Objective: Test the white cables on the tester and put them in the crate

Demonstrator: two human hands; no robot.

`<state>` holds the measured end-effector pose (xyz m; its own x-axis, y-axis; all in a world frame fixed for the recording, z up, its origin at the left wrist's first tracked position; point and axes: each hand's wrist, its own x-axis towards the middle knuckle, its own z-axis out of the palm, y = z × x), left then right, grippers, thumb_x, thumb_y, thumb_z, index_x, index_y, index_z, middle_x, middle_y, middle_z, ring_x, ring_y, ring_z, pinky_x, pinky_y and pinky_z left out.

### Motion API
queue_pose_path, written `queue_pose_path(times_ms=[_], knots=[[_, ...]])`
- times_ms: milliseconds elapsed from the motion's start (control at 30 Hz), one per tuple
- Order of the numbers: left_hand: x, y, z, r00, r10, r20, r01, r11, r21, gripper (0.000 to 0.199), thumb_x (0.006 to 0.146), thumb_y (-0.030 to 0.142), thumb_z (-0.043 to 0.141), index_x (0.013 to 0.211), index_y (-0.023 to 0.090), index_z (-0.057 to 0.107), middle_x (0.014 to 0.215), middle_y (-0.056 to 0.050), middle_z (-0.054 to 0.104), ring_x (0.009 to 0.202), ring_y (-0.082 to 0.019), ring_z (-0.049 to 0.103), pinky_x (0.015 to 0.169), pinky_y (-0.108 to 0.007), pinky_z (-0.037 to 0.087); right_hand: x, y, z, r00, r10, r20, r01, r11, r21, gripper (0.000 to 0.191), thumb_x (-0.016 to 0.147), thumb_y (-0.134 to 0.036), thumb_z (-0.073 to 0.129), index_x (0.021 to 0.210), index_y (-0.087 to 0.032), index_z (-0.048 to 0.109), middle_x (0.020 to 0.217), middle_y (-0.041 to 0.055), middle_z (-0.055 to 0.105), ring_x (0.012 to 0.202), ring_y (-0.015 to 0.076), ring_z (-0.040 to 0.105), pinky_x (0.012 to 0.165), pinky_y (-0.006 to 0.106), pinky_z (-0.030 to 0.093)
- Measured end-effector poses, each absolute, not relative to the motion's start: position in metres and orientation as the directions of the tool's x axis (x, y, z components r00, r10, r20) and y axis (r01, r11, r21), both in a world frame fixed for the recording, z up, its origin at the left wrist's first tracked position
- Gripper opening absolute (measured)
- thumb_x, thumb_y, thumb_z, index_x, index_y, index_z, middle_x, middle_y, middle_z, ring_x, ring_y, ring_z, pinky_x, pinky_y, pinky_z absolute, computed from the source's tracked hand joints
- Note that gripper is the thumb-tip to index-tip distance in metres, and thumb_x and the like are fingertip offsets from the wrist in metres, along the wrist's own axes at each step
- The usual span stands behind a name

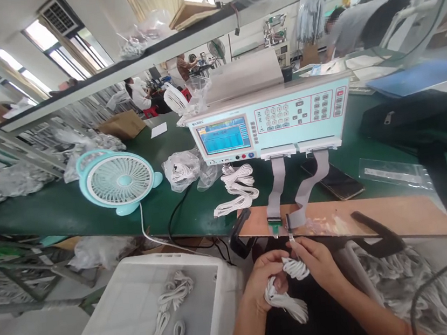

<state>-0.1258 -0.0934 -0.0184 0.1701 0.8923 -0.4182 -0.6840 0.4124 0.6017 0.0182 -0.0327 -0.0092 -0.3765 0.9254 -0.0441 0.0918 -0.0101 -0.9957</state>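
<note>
A bundled white cable is between my two hands, above my lap. My left hand is closed around the bundle, and its loops hang below the fingers. My right hand pinches the cable's end at a small metal connector. This end meets the adapter at the tip of the right grey ribbon cable; how far it is plugged in is hidden by the fingers. Beside it, the left ribbon cable ends in a green board. Both ribbons run up to a light-blue tester with a lit screen.
Left of me, a white bin holds several cable bundles; another bin at right is heaped with them. Black clamps grip the copper-coloured board. A fan, loose white cables and a phone occupy the green bench.
</note>
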Motion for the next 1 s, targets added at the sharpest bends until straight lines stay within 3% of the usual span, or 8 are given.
queue_pose_path(times_ms=[200, 333, 467, 667, 767, 1000], knots=[[-0.113, -0.089, -0.007, -0.108, 0.869, -0.483, -0.586, 0.337, 0.737, 0.038, 0.058, 0.042, 0.077, 0.076, 0.013, 0.061, 0.039, 0.007, 0.047, 0.028, -0.003, 0.031, 0.031, -0.017, 0.021, 0.013, -0.035, 0.0, -0.334, 0.925, -0.18, -0.032, -0.202, -0.979, 0.039, 0.072, -0.055, 0.066, 0.072, -0.016, 0.068, 0.055, -0.0009, 0.056, 0.05, 0.0142, 0.047, 0.047, 0.025, 0.037], [-0.11, -0.087, 0.005, -0.311, 0.878, -0.363, -0.349, 0.25, 0.903, 0.031, 0.069, 0.042, 0.068, 0.071, 0.012, 0.062, 0.046, 0.006, 0.046, 0.036, -0.003, 0.033, 0.035, -0.017, 0.022, 0.007, -0.036, 0.004, -0.311, 0.879, -0.362, -0.176, -0.427, -0.887, 0.039, 0.059, -0.052, 0.077, 0.069, -0.016, 0.069, 0.056, 0.0002, 0.059, 0.049, 0.0146, 0.05, 0.048, 0.026, 0.039], [-0.117, -0.087, 0.014, -0.276, 0.919, -0.282, -0.201, 0.231, 0.952, 0.027, 0.072, 0.039, 0.066, 0.075, 0.013, 0.061, 0.055, 0.004, 0.049, 0.04, -0.004, 0.034, 0.038, -0.017, 0.026, 0.001, -0.036, 0.007, -0.286, 0.842, -0.457, -0.293, -0.531, -0.795, 0.038, 0.054, -0.048, 0.081, 0.068, -0.015, 0.069, 0.057, 0.0021, 0.063, 0.048, 0.0149, 0.053, 0.049, 0.027, 0.042], [-0.126, -0.085, 0.017, -0.156, 0.973, -0.171, 0.031, 0.178, 0.984, 0.02, 0.08, 0.032, 0.055, 0.071, 0.014, 0.059, 0.069, 0.001, 0.05, 0.049, -0.006, 0.04, 0.042, -0.017, 0.03, 0.005, -0.033, 0.005, -0.325, 0.842, -0.43, -0.248, -0.515, -0.821, 0.034, 0.058, -0.047, 0.08, 0.069, -0.016, 0.069, 0.059, 0.0033, 0.064, 0.052, 0.017, 0.055, 0.05, 0.028, 0.043], [-0.123, -0.081, 0.008, -0.239, 0.96, -0.145, 0.035, 0.157, 0.987, 0.019, 0.08, 0.026, 0.052, 0.065, 0.014, 0.056, 0.072, 0.0, 0.051, 0.051, -0.006, 0.041, 0.042, -0.017, 0.029, 0.009, -0.032, 0.0, -0.381, 0.837, -0.392, -0.233, -0.498, -0.836, 0.028, 0.063, -0.043, 0.079, 0.072, -0.017, 0.07, 0.062, 0.0024, 0.065, 0.057, 0.0177, 0.056, 0.054, 0.028, 0.043], [-0.115, -0.072, -0.006, -0.387, 0.886, -0.254, -0.146, 0.213, 0.966, 0.022, 0.076, 0.029, 0.053, 0.058, 0.015, 0.052, 0.046, 0.006, 0.039, 0.041, -0.006, 0.032, 0.04, -0.019, 0.024, 0.01, -0.03, 0.001, -0.412, 0.81, -0.418, -0.231, -0.537, -0.812, 0.027, 0.061, -0.039, 0.081, 0.074, -0.018, 0.072, 0.063, 0.0008, 0.066, 0.057, 0.0174, 0.056, 0.056, 0.027, 0.045]])
